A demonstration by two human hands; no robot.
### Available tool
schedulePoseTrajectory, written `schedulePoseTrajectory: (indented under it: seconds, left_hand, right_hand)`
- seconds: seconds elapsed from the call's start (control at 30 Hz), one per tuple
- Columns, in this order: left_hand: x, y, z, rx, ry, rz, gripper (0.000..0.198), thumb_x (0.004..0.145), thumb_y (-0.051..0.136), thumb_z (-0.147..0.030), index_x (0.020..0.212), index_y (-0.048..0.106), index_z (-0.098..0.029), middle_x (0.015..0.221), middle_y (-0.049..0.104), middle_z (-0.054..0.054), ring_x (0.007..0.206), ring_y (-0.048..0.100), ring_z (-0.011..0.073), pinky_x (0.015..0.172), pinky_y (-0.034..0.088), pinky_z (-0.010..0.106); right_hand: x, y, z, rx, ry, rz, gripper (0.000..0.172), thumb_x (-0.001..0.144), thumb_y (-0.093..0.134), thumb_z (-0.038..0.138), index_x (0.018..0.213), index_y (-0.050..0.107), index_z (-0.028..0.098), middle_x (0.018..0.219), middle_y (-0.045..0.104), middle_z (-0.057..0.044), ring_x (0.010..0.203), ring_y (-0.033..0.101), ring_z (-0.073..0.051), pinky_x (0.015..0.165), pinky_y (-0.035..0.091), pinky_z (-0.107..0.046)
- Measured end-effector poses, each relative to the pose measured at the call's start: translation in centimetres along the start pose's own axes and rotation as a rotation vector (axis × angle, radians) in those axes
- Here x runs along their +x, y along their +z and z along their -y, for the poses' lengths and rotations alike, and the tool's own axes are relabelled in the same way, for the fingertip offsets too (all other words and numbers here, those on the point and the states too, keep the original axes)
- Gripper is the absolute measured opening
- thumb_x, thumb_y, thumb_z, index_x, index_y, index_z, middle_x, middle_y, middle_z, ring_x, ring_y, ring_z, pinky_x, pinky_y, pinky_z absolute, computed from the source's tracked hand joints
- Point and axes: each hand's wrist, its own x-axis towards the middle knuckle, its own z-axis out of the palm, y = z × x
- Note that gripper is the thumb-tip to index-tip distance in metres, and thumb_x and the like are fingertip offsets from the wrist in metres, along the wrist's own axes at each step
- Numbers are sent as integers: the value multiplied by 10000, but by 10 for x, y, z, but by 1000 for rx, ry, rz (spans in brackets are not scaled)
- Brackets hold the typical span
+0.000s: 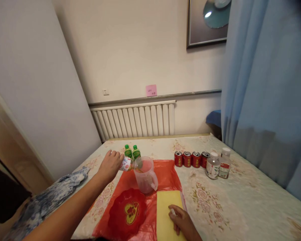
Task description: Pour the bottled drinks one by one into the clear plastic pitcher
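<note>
My left hand point(112, 164) is wrapped round a clear plastic bottle with a white patterned label point(125, 164). The bottle is tilted to the right, its neck at the rim of a translucent plastic pitcher point(143, 182). Whether liquid runs out of it is hard to see. The pitcher stands on a red plastic sheet point(167, 170), its handle to the right. My right hand point(181, 219) rests over a yellow pad or folded cloth point(167, 204), pinching a small white object point(173, 212), possibly a cap. A red scalloped tray point(117, 204) lies left of the yellow pad.
Two green-capped bottles point(134, 153) stand behind the pitcher. To the right is a row of several red cans point(187, 159), then two clear jars with white lids point(212, 167). A floral cloth point(203, 197) covers the table. A radiator point(137, 118) and blue curtain point(268, 100) border it.
</note>
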Motion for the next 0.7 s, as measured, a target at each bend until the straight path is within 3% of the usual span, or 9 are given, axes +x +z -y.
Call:
schedulePoseTrajectory:
  seconds: [0.2,0.4,0.7]
  left_hand:
    - [11,1,-1,-7,30,-20,248,890,499,-98,1088,639,-153,1016,661,154,1037,553,305,1073,271,470]
    - [16,0,-1,-13,38,-20,237,901,483,-110,1071,636,-172,1029,665,142,1048,546,307,1097,250,480]
    - [18,-2,-3,-3,52,-21,264,903,459,-95,1095,630,-157,1045,663,157,1064,543,317,1103,239,487]
  right_hand:
    - [-1,-1,1,29,-15,13,688,695,644,575,1164,597,73,438,516,71,347,416,-82,375,313,-201]
    - [0,-1,-2,70,-17,-7,623,677,673,555,1121,622,120,594,602,33,356,451,-73,359,339,-206]
    - [-1,-1,0,52,-15,-8,706,680,664,587,1168,605,80,437,514,72,343,422,-85,366,320,-198]
